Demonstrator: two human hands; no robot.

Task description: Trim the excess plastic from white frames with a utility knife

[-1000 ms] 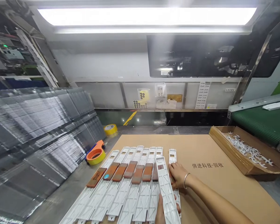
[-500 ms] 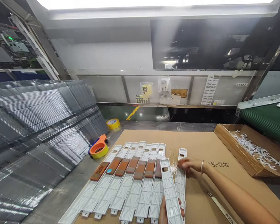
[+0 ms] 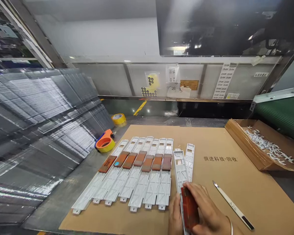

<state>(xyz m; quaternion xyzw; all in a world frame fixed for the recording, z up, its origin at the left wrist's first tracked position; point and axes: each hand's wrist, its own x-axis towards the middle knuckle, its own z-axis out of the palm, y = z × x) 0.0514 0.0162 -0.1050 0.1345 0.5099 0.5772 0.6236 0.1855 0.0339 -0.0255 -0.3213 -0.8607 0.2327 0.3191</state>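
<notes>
Several long white plastic frames point(image 3: 134, 176) lie side by side on a cardboard sheet point(image 3: 218, 176), each with a brown block point(image 3: 157, 162) laid across it. Two more white frames point(image 3: 184, 163) lie just right of that row without blocks. My right hand point(image 3: 205, 209) is closed on a dark red-brown block point(image 3: 189, 209) and holds it against the near end of one of those two frames. At the bottom edge my left hand point(image 3: 174, 217) rests beside that frame's near end, fingers hidden.
A thin white knife point(image 3: 232, 205) lies on the cardboard to the right of my hands. An orange tape dispenser point(image 3: 105, 143) and a yellow tape roll point(image 3: 118, 118) sit at the left. Stacked clear sheets point(image 3: 39, 130) fill the left side. A cardboard tray of white scraps point(image 3: 262, 145) stands at the right.
The raised white frame has been laid down beside the other loose one. My right hand has left the far frame, come near, and now holds a dark red-brown block. The view tilted down.
</notes>
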